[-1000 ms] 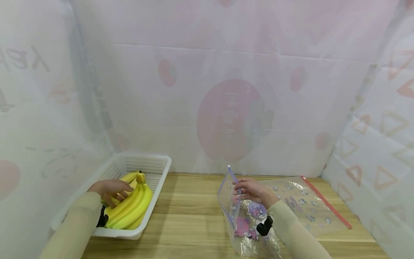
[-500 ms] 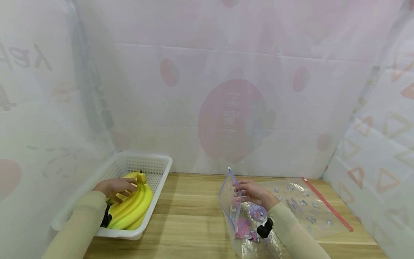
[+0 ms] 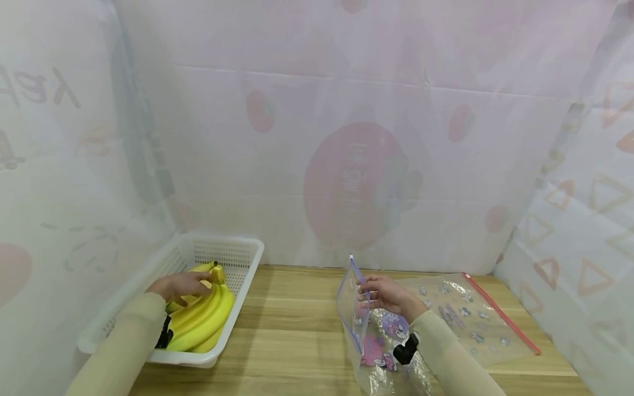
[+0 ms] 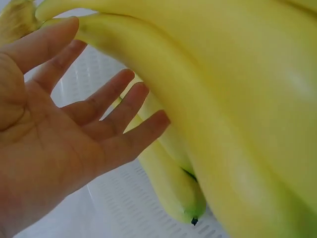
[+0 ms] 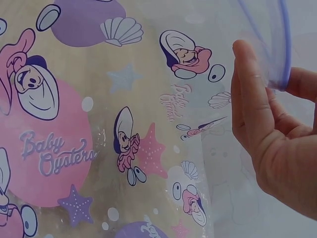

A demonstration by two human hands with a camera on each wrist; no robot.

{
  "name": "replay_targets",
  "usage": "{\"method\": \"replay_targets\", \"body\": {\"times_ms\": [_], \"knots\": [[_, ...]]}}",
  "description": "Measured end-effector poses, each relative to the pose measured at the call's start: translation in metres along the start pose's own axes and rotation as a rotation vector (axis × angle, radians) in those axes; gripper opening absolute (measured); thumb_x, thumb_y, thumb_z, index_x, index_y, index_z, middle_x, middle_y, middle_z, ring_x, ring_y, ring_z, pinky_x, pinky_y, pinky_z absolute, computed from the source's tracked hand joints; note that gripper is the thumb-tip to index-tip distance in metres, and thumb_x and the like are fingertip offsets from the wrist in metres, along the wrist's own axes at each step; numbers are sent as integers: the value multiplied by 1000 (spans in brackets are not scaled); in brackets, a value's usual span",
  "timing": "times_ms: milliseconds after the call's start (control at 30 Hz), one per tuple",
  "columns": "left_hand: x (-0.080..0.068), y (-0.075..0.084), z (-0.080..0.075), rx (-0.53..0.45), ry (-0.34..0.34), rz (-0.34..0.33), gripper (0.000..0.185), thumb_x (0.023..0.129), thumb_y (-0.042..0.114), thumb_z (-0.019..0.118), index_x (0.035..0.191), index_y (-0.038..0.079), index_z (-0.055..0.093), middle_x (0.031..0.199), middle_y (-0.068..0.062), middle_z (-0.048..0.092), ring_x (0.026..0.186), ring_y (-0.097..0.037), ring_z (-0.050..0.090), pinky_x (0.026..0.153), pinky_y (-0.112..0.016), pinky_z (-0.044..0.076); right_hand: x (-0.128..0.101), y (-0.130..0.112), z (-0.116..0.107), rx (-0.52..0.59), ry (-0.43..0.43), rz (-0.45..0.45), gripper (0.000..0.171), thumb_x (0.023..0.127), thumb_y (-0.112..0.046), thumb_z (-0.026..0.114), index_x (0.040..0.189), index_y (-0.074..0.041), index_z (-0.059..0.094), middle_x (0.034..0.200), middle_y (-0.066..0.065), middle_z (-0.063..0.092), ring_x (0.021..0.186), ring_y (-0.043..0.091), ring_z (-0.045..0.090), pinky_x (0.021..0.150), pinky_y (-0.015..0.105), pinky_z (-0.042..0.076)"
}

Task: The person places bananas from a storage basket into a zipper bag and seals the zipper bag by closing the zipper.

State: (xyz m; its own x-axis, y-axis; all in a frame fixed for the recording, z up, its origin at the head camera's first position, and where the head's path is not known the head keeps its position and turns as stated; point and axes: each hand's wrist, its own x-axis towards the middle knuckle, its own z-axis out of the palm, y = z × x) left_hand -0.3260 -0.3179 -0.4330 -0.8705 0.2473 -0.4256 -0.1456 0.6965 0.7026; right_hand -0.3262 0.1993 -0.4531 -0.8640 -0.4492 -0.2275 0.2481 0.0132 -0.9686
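The wooden table point(image 3: 297, 330) is carrying everything here, with a white plastic basket point(image 3: 233, 253) sitting at its left end, and that's where the banana bunch point(image 3: 205, 316) is lying. The left hand point(image 3: 179, 286) is resting on top of the bunch near the stem with fingers spread and relaxed, not wrapped round anything yet; the wrist view shows an open palm point(image 4: 44, 148) just beside the fruit. So the risk I'm seeing: a bunch that big is going to be awkward one-handed, and a loose hold could let it slide back or drag the light basket along.

Over on the right, the right hand point(image 3: 388, 294) is pinching the blue zip edge of the printed zip bag point(image 3: 369, 335), holding its mouth up. That film is looking floppy, so the opening could be folding shut or slipping from the fingertips point(image 5: 247, 94). A second zip bag point(image 3: 470, 319) with a red strip is lying flat behind it.
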Motion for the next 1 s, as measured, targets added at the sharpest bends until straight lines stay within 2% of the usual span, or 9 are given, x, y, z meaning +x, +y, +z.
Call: {"method": "replay_targets", "body": {"times_ms": [100, 333, 467, 567, 700, 833, 900, 1000], "knots": [[0, 1, 2, 16, 2, -8, 74, 90, 29, 63, 145, -4, 27, 144, -33, 25, 124, -52, 33, 86, -61, 42, 0, 0, 0, 1, 0, -1, 39, 97, -4, 46, 129, 16, 37, 90, 10, 55, 77, 16, 59, 77, 35, 55], [4, 4, 5, 107, 10, -5, 68, 91, 28, 60, 142, -6, 31, 137, -34, 35, 121, -51, 38, 85, -64, 41, 0, -1, 0, 2, 2, -2, 40, 96, -4, 47, 130, 16, 36, 89, 10, 56, 77, 16, 60, 76, 34, 55], [3, 7, 4, 123, 12, 5, 67, 94, 27, 55, 143, -8, 25, 136, -37, 34, 121, -53, 37, 84, -67, 40, 1, -1, 0, -5, 4, -6, 41, 96, -4, 47, 130, 16, 36, 89, 10, 56, 76, 15, 60, 75, 34, 55], [1, 7, 3, 99, 16, 17, 68, 98, 28, 49, 146, -6, 15, 139, -39, 26, 123, -56, 31, 84, -69, 38, 2, -1, 0, -4, 7, -6, 40, 96, -4, 47, 130, 16, 36, 89, 9, 56, 76, 15, 60, 76, 35, 55], [-1, 5, -1, 20, 36, 20, 68, 102, 33, 39, 149, -2, 3, 143, -40, 14, 126, -58, 23, 82, -70, 37, 2, -1, 0, -7, 7, -12, 36, 96, -5, 48, 126, 13, 41, 89, 10, 56, 77, 16, 60, 76, 35, 55], [0, 1, -5, -77, 57, 0, 73, 103, 37, 34, 147, -5, -6, 143, -40, 11, 127, -59, 20, 82, -68, 40, 2, -2, 1, -6, 4, -11, 29, 96, -6, 49, 121, 9, 47, 90, 10, 56, 77, 16, 61, 76, 34, 55], [0, -2, -8, -118, 62, -8, 75, 102, 37, 35, 145, -10, -6, 142, -41, 11, 127, -58, 20, 83, -66, 42, 2, -3, 2, -1, 1, -9, 27, 96, -5, 49, 119, 7, 48, 90, 10, 56, 77, 16, 61, 76, 34, 55], [-1, -6, -9, -157, 73, -4, 72, 101, 33, 43, 142, -14, 8, 137, -40, 24, 123, -55, 32, 83, -59, 46, 2, -4, 2, 1, -7, -12, 24, 96, -5, 48, 117, 6, 50, 90, 10, 56, 77, 16, 61, 76, 34, 55]]}}
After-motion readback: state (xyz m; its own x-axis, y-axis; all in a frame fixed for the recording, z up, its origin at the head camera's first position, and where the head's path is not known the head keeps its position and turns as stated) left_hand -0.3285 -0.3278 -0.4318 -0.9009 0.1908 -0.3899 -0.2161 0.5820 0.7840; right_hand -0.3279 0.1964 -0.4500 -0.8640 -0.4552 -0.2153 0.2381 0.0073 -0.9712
